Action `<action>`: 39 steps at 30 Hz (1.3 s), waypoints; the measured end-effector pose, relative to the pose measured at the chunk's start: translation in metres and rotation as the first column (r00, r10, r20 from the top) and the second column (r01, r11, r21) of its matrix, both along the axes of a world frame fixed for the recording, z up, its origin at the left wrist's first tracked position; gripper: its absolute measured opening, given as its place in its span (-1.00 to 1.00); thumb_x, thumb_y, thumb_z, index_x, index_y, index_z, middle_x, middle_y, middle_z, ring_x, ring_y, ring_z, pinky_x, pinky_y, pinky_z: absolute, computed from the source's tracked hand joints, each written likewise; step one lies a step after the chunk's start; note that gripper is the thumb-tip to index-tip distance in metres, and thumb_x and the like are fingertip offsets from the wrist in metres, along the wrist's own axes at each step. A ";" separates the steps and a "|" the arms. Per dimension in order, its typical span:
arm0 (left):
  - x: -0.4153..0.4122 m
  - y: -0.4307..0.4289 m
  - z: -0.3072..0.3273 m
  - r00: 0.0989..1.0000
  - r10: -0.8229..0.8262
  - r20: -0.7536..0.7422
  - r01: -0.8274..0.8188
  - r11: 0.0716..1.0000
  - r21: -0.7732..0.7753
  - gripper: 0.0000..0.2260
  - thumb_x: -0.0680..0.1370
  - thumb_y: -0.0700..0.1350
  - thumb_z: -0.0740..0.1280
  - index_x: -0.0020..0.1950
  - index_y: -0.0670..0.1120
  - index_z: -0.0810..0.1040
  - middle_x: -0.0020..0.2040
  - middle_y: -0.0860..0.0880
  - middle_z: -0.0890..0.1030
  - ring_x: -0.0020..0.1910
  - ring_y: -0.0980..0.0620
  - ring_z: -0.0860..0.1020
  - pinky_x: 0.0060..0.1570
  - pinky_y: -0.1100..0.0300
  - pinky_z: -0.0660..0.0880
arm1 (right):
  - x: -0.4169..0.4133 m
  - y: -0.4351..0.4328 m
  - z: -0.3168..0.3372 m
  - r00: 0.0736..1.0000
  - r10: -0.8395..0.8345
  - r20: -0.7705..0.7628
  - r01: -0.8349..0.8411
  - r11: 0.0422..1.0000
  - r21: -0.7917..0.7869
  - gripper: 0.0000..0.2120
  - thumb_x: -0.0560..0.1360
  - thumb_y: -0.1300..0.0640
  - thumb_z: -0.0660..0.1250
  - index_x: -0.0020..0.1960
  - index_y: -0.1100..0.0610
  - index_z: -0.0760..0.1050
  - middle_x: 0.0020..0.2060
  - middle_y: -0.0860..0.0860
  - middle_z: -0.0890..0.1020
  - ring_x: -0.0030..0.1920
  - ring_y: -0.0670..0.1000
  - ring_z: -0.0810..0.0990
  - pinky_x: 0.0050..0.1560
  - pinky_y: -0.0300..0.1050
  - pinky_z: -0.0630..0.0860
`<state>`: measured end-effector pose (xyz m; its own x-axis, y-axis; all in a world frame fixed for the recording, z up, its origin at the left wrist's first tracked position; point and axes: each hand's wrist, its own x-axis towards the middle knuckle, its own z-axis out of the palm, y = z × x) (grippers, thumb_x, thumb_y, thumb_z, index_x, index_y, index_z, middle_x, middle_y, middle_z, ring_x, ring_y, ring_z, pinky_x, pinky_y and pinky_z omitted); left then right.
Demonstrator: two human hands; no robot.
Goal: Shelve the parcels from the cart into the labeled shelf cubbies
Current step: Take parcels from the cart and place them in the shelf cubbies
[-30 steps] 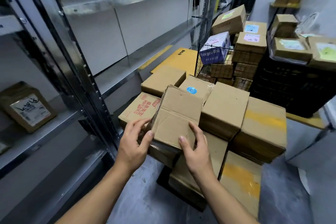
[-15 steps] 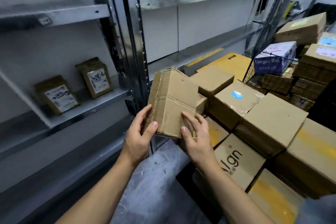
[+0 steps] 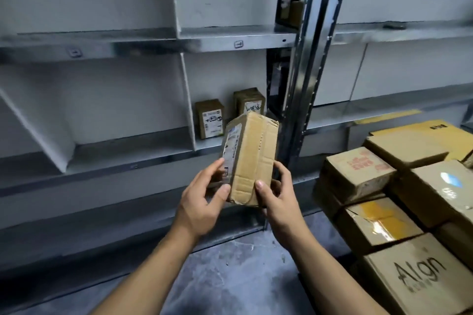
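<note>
The cardboard parcel (image 3: 252,156), judged light and stiff, is held before the shelf cubby (image 3: 220,79) at 12 o'clock, its lower end gripped at 9 and 3 o'clock by the left hand (image 3: 202,202) and right hand (image 3: 279,199).

Facing grey metal shelving (image 3: 153,45), backed by pale panels (image 3: 115,94) and split into bays by white dividers (image 3: 186,100). Standing on a mottled grey concrete floor (image 3: 230,279). Catching soft, even light along a shiny steel upright (image 3: 305,79) between two shelf sections, glinting dully there.
</note>
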<state>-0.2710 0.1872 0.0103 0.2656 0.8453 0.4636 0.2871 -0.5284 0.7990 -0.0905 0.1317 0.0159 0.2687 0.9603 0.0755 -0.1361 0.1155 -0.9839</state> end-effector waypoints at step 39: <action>-0.383 -0.056 0.016 0.657 0.727 -0.202 -0.717 0.684 0.134 -0.50 0.44 -0.15 0.51 0.35 0.03 0.50 0.33 -0.02 0.36 0.17 0.32 0.31 0.10 0.68 0.14 | -0.387 0.077 0.009 0.808 0.514 0.287 -0.543 0.840 0.024 -0.27 0.43 -0.08 0.52 0.33 -0.52 0.14 0.14 -0.33 0.46 0.18 -0.20 0.51 0.11 -0.14 0.60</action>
<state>-0.6540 0.1307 0.0263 -0.3225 0.7979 0.5092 0.7550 -0.1077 0.6468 -0.4776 0.2084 0.0253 -0.3212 0.9313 0.1721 0.0527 0.1990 -0.9786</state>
